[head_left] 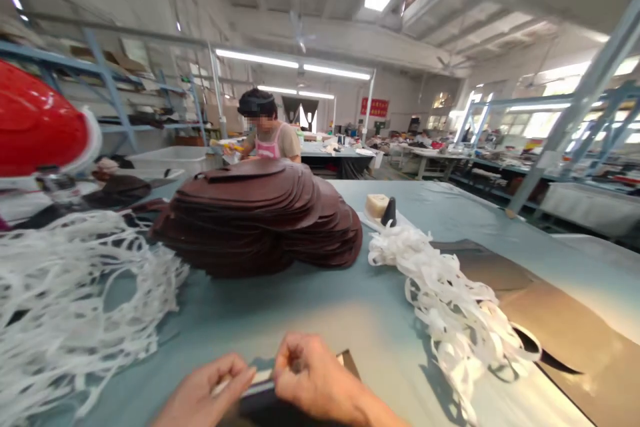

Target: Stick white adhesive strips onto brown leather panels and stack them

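Observation:
At the near edge of the table, my left hand (207, 390) pinches a narrow white strip (263, 375) between thumb and fingers. The strip runs along the edge of a dark flat piece (270, 407), which looks like leather. Close beside it on the right, my right hand (313, 373) is closed at the strip's other end, fingertips pressed together. The fingers partly hide the strip and the dark piece. Ahead of my hands lies a tall stack of dark brown leather pieces (260, 220). Tangled white tape (450, 307) lies to the right of my right hand.
A heap of white strips (90, 287) covers the table's left side. Behind the tape sit a cream block (377, 205) and a black cone-shaped object (389, 212). A tan sheet (565, 313) lies at right. A red object (40, 120) stands left. Another person (273, 130) works beyond the stack.

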Tool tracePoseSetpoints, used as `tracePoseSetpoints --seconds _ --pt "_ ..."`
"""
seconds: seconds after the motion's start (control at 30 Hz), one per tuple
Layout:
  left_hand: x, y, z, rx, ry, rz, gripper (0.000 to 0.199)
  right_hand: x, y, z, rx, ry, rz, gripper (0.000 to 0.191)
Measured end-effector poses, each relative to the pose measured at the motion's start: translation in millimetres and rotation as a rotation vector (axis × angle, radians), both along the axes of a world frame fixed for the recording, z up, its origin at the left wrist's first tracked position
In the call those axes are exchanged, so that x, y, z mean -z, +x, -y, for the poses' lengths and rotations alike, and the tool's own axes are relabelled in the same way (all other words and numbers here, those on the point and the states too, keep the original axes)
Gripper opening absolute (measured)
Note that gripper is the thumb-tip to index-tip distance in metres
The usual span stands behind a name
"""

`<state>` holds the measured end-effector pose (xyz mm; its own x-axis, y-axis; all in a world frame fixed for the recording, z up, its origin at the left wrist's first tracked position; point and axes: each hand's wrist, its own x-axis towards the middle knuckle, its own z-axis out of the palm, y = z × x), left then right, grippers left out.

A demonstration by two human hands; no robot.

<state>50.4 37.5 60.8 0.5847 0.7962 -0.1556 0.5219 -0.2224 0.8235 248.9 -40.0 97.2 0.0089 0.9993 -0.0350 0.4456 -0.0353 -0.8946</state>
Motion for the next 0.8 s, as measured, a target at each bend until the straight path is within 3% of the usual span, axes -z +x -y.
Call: tracePoseSetpoints --seconds 0.07,0.27,0.43,0.6,0.8 --pt "-0.4 -12 15 0.024 -0.042 -0.034 0.048 4.0 11 17 -0.042 -0.079 -0.025 0.006" --pt "6.6 -37 58 0.006 -0.057 -0.118 0.038 37.5 51 57 -0.120 -0.086 0.137 0.020" --pt "12.0 -34 85 -0.102 -0.123 -0.114 0.037 52.3 66 83 -0.022 -0.255 0.080 0.026" --pt "11.0 -29 88 -0.273 -0.237 0.050 0.030 49.6 65 88 0.128 -0.336 -0.135 0.037" --pt "2.4 -34 82 -0.372 -0.354 0.180 0.021 44.2 59 82 0.157 -0.308 -0.071 0.041"
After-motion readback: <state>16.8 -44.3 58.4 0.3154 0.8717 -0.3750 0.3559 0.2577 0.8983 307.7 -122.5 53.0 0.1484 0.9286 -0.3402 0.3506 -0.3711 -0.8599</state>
